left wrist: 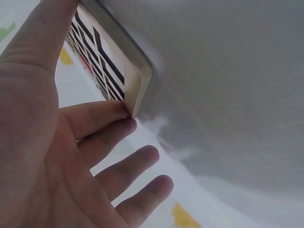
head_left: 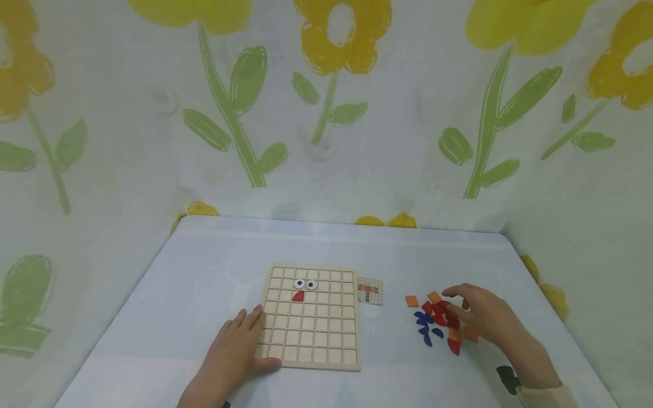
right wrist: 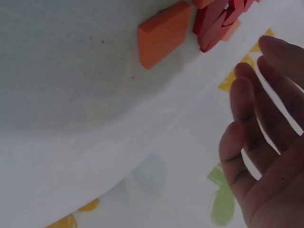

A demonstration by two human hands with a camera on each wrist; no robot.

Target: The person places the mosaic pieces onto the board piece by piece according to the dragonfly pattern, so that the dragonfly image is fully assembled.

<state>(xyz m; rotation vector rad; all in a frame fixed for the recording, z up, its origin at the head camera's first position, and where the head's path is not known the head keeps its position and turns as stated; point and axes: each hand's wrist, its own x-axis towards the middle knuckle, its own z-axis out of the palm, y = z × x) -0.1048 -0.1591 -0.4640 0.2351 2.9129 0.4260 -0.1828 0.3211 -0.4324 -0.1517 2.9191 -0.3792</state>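
Clean picking likely calls for pinching one loose red piece (head_left: pixel 454 346) by its edges. A right hand (head_left: pixel 482 311) is hovering by the pile (head_left: pixel 437 319), right of the wooden board (head_left: pixel 308 323), fingers loosely bent, seemingly holding nothing; the left hand (head_left: pixel 232 348), fingers extended, is touching the board's left edge.

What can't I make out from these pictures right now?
Head: some red pieces, partly hidden by the right hand, so their count is unclear.
Head: fine details of the pattern card, too small.
Left wrist: part of the board, hidden behind the left hand.
Right wrist: the red pieces, some cut off by the top edge.
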